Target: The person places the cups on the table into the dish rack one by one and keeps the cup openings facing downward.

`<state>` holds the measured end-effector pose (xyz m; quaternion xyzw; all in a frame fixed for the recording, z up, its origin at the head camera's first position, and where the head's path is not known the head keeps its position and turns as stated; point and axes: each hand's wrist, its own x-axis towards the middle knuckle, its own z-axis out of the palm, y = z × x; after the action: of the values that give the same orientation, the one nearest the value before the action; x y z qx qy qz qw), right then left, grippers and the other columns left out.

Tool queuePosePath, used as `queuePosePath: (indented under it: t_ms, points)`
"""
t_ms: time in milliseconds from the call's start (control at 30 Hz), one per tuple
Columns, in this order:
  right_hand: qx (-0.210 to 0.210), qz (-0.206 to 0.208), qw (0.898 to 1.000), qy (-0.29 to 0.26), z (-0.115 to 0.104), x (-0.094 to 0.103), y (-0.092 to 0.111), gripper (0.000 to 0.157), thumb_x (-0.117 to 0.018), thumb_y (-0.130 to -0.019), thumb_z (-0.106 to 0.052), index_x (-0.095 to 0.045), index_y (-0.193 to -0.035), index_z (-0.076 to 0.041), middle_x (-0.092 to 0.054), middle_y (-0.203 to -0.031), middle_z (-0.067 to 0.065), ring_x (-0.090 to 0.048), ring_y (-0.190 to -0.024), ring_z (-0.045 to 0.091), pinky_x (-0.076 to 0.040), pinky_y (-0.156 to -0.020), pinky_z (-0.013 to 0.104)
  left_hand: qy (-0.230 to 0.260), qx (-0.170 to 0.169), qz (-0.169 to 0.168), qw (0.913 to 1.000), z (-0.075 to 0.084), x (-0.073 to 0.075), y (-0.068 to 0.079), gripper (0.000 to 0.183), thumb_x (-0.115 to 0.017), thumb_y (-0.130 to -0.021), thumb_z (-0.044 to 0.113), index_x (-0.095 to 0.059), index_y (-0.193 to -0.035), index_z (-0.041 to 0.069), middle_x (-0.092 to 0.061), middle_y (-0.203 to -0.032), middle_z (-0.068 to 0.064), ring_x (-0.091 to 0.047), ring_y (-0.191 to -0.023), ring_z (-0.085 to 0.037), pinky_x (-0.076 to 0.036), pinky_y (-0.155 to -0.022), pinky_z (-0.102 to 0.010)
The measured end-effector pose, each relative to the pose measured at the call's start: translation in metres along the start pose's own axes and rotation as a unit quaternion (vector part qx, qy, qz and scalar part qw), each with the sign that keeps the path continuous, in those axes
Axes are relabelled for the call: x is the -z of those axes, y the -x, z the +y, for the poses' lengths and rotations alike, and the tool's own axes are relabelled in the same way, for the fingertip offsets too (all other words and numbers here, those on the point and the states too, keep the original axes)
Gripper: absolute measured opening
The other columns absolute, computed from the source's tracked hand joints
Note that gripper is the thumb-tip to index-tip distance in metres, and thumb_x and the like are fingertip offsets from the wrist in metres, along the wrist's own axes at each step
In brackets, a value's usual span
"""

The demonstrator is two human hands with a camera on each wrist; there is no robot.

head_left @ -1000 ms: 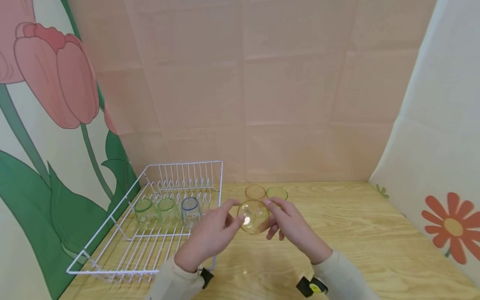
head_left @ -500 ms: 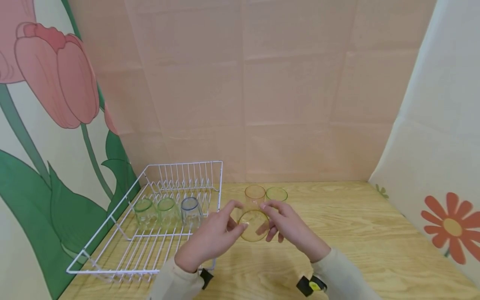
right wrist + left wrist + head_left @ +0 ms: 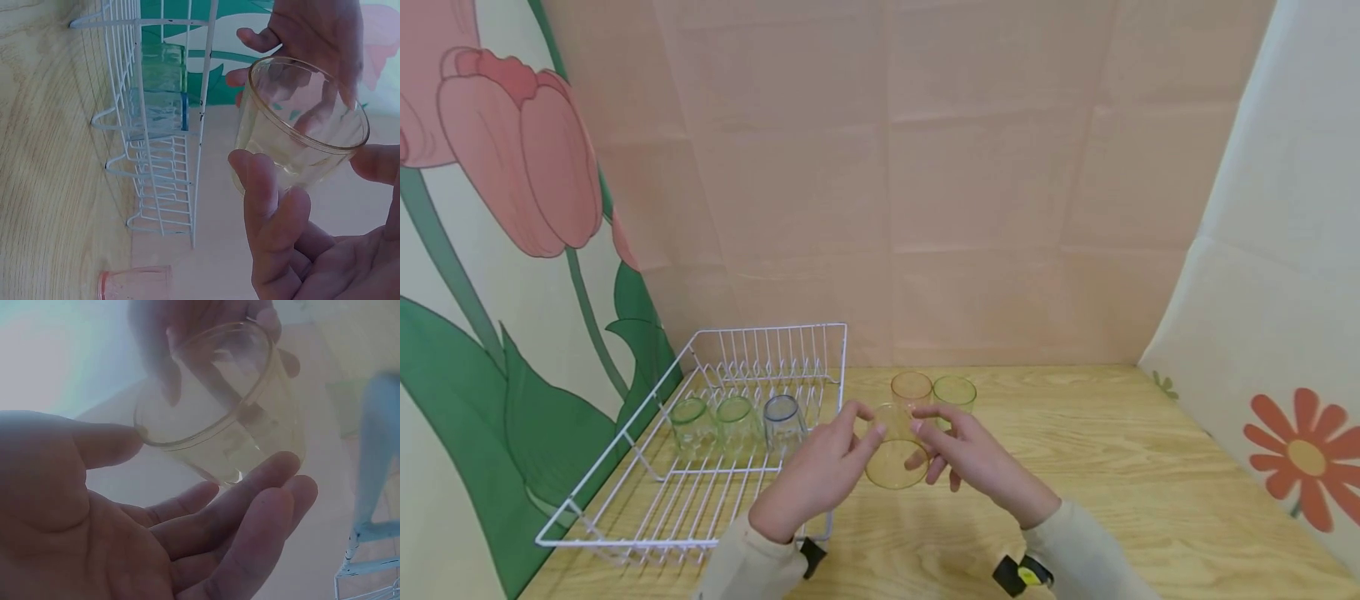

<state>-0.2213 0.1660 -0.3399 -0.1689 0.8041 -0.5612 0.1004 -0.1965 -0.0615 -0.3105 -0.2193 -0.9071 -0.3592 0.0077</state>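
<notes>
A clear yellow-tinted glass (image 3: 895, 467) is held between both hands over the table. In the head view its round rim tips down toward me and its narrower base points away. My left hand (image 3: 822, 467) grips its left side, and in the left wrist view the thumb meets the rim of the glass (image 3: 222, 434) while fingers lie along the lower wall. From the right, my right hand (image 3: 981, 458) holds the same glass. The right wrist view has that thumb at the rim of the glass (image 3: 300, 119), with fingertips curled against its side.
On the left stands a white wire dish rack (image 3: 625, 544). It bears two green glasses (image 3: 692, 429) and a blue-rimmed glass (image 3: 784, 427). Behind my hands, an orange-rimmed glass (image 3: 912, 387) and a green-rimmed glass (image 3: 955, 392) stand on the wooden table (image 3: 1097, 467).
The yellow glass has turned in my hands: its opening faced me earlier, and now its rim tips down toward me with the base farther back. My fingers have shifted slightly around it.
</notes>
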Motion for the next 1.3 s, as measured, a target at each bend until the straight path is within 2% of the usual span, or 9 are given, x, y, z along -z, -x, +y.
queuePosePath:
  t_ms: [167,300,500,567,667,833,933,1100,1300]
  points:
    - [-0.009,0.010,1.000,0.008,-0.0003,-0.0015,-0.0009,0.068,-0.051,-0.103,-0.045,-0.040,-0.147,0.007,-0.076,-0.092,0.013,-0.066,-0.064,0.021,-0.044,-0.044,0.027,0.009,0.008,-0.006,0.9999,-0.0001,0.0012,0.0011,0.054,-0.044,-0.103,0.053,-0.050,-0.131,0.007,-0.068,-0.080,0.000,-0.059,-0.063,-0.011,-0.049,-0.059,-0.034]
    - [-0.020,0.021,0.999,0.017,-0.0010,-0.0023,-0.0017,0.068,-0.050,-0.103,-0.048,-0.047,-0.141,0.009,-0.076,-0.094,0.012,-0.065,-0.063,0.020,-0.044,-0.045,0.027,0.014,0.007,-0.010,0.9998,0.0000,0.0020,0.0017,0.055,-0.048,-0.102,0.053,-0.050,-0.132,0.007,-0.072,-0.089,-0.003,-0.064,-0.072,-0.012,-0.052,-0.066,-0.037]
    - [-0.024,0.020,0.999,0.030,-0.0007,-0.0032,-0.0014,0.058,-0.050,-0.102,-0.048,-0.066,-0.118,0.005,-0.076,-0.097,0.011,-0.064,-0.066,0.020,-0.043,-0.045,0.027,0.019,0.003,-0.019,0.9996,-0.0016,0.0025,0.0027,0.057,-0.052,-0.100,0.053,-0.049,-0.133,0.006,-0.074,-0.093,-0.003,-0.067,-0.076,-0.013,-0.054,-0.069,-0.037]
    - [-0.027,0.019,0.999,0.037,-0.0009,-0.0036,-0.0016,0.056,-0.051,-0.102,-0.049,-0.069,-0.109,0.004,-0.077,-0.097,0.010,-0.064,-0.066,0.020,-0.043,-0.045,0.027,0.021,0.003,-0.022,0.9995,-0.0021,0.0026,0.0032,0.058,-0.054,-0.100,0.052,-0.049,-0.133,0.006,-0.074,-0.093,-0.003,-0.067,-0.077,-0.013,-0.054,-0.069,-0.037]
    - [-0.034,0.021,0.998,0.050,-0.0004,-0.0051,-0.0019,0.054,-0.053,-0.101,-0.051,-0.071,-0.106,0.000,-0.076,-0.094,0.008,-0.062,-0.067,0.019,-0.043,-0.046,0.027,0.022,0.003,-0.024,0.9995,-0.0029,0.0025,0.0039,0.058,-0.057,-0.098,0.051,-0.048,-0.133,0.006,-0.075,-0.093,-0.002,-0.068,-0.077,-0.013,-0.054,-0.068,-0.037]
    - [-0.042,0.029,0.996,0.076,-0.0003,-0.0069,-0.0028,0.052,-0.058,-0.098,-0.051,-0.072,-0.115,-0.004,-0.068,-0.081,0.006,-0.059,-0.067,0.017,-0.044,-0.047,0.030,0.023,0.009,-0.025,0.9994,-0.0043,0.0018,0.0042,0.057,-0.059,-0.098,0.050,-0.049,-0.133,0.006,-0.075,-0.095,-0.003,-0.068,-0.077,-0.014,-0.054,-0.068,-0.038]
    - [-0.036,0.032,0.995,0.083,-0.0013,-0.0065,-0.0027,0.052,-0.059,-0.097,-0.049,-0.070,-0.118,-0.003,-0.067,-0.079,0.005,-0.058,-0.067,0.016,-0.045,-0.047,0.030,0.020,0.013,-0.021,0.9995,-0.0043,0.0025,0.0040,0.058,-0.056,-0.099,0.052,-0.051,-0.133,0.005,-0.075,-0.100,-0.005,-0.069,-0.080,-0.016,-0.054,-0.069,-0.038]
    - [-0.028,0.034,0.996,0.077,-0.0028,-0.0053,-0.0014,0.053,-0.062,-0.096,-0.047,-0.066,-0.124,-0.002,-0.072,-0.088,0.003,-0.059,-0.069,0.017,-0.044,-0.046,0.029,0.003,0.017,-0.004,0.9998,-0.0042,0.0038,0.0034,0.059,-0.050,-0.101,0.053,-0.056,-0.131,0.002,-0.073,-0.104,-0.007,-0.069,-0.087,-0.020,-0.055,-0.073,-0.040]
    - [-0.029,0.026,0.997,0.064,-0.0047,-0.0053,0.0015,0.058,-0.067,-0.094,-0.044,-0.060,-0.130,0.002,-0.076,-0.103,0.005,-0.061,-0.072,0.017,-0.044,-0.047,0.028,0.003,0.032,0.000,0.9995,-0.0036,0.0036,0.0043,0.060,-0.051,-0.100,0.055,-0.059,-0.128,0.002,-0.072,-0.101,-0.006,-0.067,-0.082,-0.017,-0.054,-0.071,-0.038]
